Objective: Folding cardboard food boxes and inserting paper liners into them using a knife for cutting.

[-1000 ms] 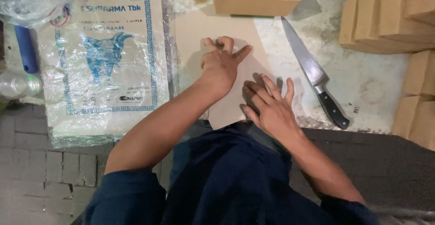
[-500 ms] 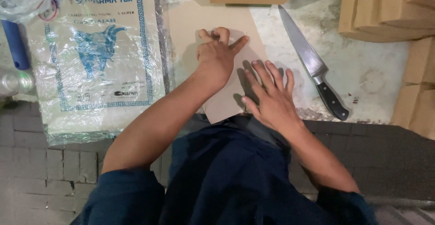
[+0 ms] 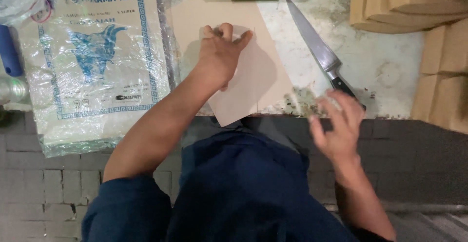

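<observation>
Head view: left hand (image 3: 220,57) presses flat on the brown paper sheet (image 3: 253,83), fingers (image 3: 226,30) together and curled at a fold edge near the sheet's top, pinning it to the worktop (image 3: 385,71). Right hand (image 3: 337,127) hangs blurred off the sheet, fingers spread and holding nothing, just beside the black handle of the knife (image 3: 321,54). To hold well, keep the palm weight on the sheet so it can't slide, and keep fingertips clear of the blade. Sheet is thin, matte tan, lying flat, its lower corner hanging over the worktop's front edge. Plastic-wrapped packet (image 3: 95,61) lies left; cardboard stacks (image 3: 429,27) right.
</observation>
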